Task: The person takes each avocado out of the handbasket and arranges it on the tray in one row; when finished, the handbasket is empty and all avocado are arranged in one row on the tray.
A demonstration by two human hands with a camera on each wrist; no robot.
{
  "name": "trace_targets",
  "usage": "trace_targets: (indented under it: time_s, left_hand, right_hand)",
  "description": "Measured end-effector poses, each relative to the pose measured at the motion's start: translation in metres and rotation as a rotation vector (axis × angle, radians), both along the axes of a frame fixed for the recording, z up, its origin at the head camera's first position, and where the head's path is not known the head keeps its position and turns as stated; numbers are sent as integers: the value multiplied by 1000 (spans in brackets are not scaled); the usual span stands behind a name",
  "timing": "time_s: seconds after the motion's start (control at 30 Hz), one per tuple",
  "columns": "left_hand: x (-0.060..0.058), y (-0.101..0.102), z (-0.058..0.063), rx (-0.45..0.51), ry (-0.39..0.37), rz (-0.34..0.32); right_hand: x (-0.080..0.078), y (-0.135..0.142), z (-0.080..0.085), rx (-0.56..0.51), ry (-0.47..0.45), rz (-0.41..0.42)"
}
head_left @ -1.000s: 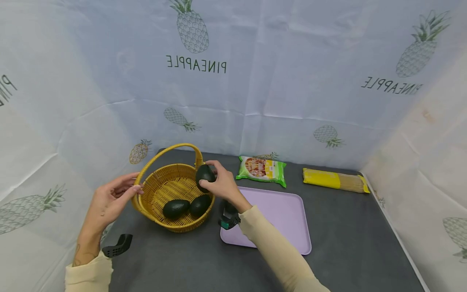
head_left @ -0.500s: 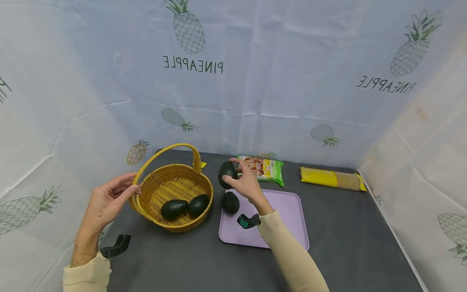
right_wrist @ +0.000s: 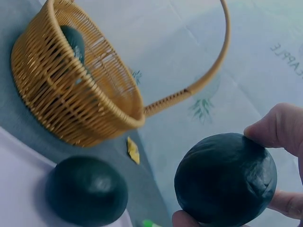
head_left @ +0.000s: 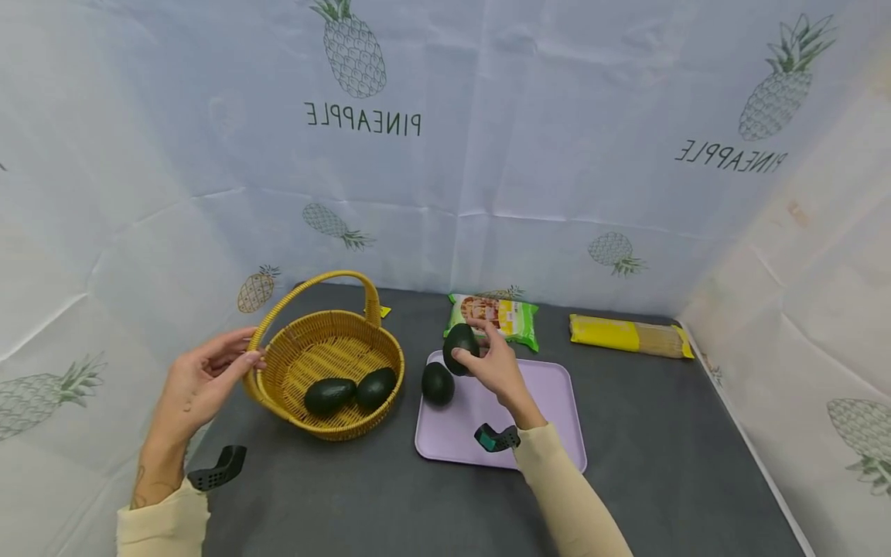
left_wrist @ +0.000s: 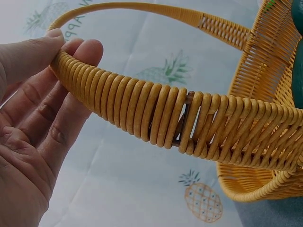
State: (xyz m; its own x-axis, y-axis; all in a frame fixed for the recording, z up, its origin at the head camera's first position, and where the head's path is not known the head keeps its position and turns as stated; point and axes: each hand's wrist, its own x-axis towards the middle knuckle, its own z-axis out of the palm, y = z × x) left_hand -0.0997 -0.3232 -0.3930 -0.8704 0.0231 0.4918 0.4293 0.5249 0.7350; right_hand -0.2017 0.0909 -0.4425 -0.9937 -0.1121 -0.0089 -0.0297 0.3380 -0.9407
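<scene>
My left hand (head_left: 202,387) pinches the handle (left_wrist: 128,104) of a yellow wicker basket (head_left: 306,422) between thumb and fingers. Inside the basket, two dark green avocados lie side by side: one avocado (head_left: 330,397) to the left, another avocado (head_left: 377,388) by the right wall. My right hand (head_left: 497,367) grips a third avocado (head_left: 459,348) with thumb and fingers, over the far left part of the lilac tray (head_left: 445,445). Just left of it, one more avocado (head_left: 438,384) lies on the tray near its left edge, also seen in the right wrist view.
Behind the tray lies a green and white food packet (head_left: 518,321). A yellow pack of noodles (head_left: 629,336) is at the back right. A small yellow piece (head_left: 379,311) sits behind the basket. Pineapple-printed cloth (head_left: 459,155) walls in the dark tabletop (head_left: 334,495).
My right hand has lifted an avocado out of the basket and carried it right, over the tray. The left hand keeps its hold on the basket handle.
</scene>
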Motion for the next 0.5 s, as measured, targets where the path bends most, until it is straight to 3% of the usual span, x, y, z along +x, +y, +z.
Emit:
trace_targets:
  time_s: [0.5]
  left_hand:
    - [-1, -1, 1, -10, -2, 10]
  right_hand:
    - [9, 23, -43, 102, -58, -50]
